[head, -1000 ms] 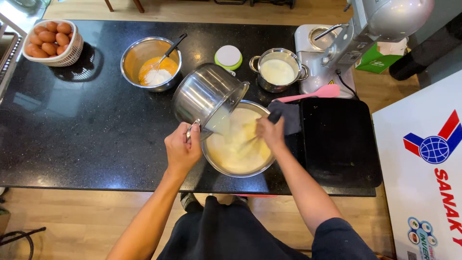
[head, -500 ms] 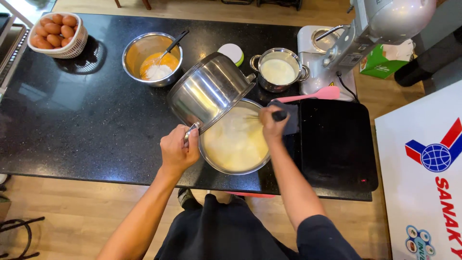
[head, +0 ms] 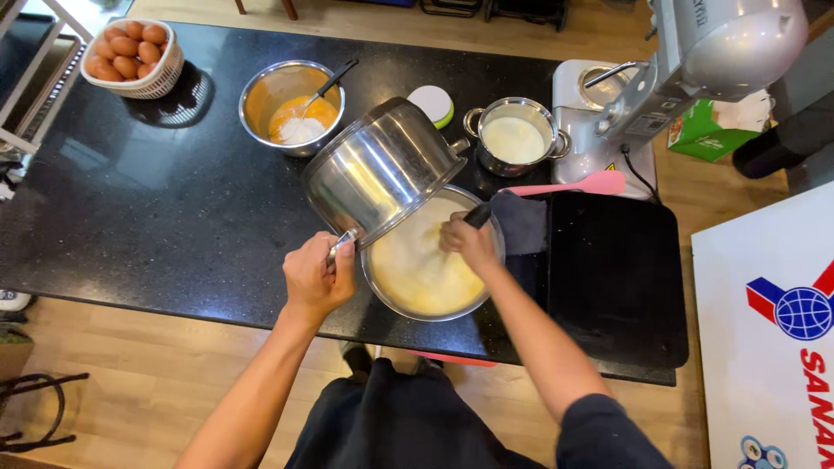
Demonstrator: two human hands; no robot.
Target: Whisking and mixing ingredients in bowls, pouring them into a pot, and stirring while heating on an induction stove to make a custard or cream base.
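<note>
Right at the near edge of the black counter (head: 156, 234), the steel pot (head: 382, 169) is tipped steeply over the mixing bowl (head: 430, 260), its mouth facing down toward the pale yellow batter (head: 426, 274) inside. The left hand (head: 317, 278) is clenched around the pot's handle (head: 340, 246), holding the pot up at a slant so its lower rim sits just above the bowl's left side. The right hand (head: 467, 243) is closed on the dark handle of a utensil (head: 478, 214) whose working end goes down into the batter; the tip itself is hidden in the mix. Just right of the bowl lies a grey cloth (head: 521, 221), and beyond that a flat black tray (head: 612, 278) covers the counter's right end. A pink spatula (head: 573, 185) rests along the tray's far edge. Behind the tilted pot stands a small 2-handled saucepan (head: 514, 139) holding white liquid, with a round white lid (head: 432, 102) beside it. Farther left, a second steel bowl (head: 291, 106) holds orange yolk and a white heap, with a utensil leaning in it. At the far left corner sits a white basket of brown eggs (head: 130, 56). A grey stand mixer (head: 695, 65) rises at the back right, near a green box (head: 708, 130).
</note>
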